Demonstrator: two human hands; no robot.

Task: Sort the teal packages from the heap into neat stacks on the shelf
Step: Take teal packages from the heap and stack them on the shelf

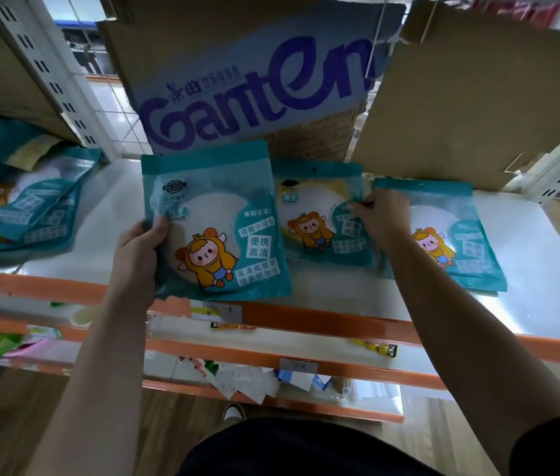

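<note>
My left hand (139,254) grips the left edge of a teal package (216,221) with a yellow cartoon figure, holding it up over the front of the white shelf (546,269). A second teal package (319,214) lies flat on the shelf behind it. My right hand (379,218) rests with curled fingers on the left edge of a third teal package (457,235), which tops a small stack at the right; its fingertips reach the second package's right edge. The heap of teal packages (24,201) lies at the far left of the shelf.
A Ganten cardboard box (254,84) and a plain cardboard sheet (477,108) stand at the shelf's back. Perforated shelf posts (48,70) rise at left and right. Orange-edged lower shelves (306,324) hold small mixed goods.
</note>
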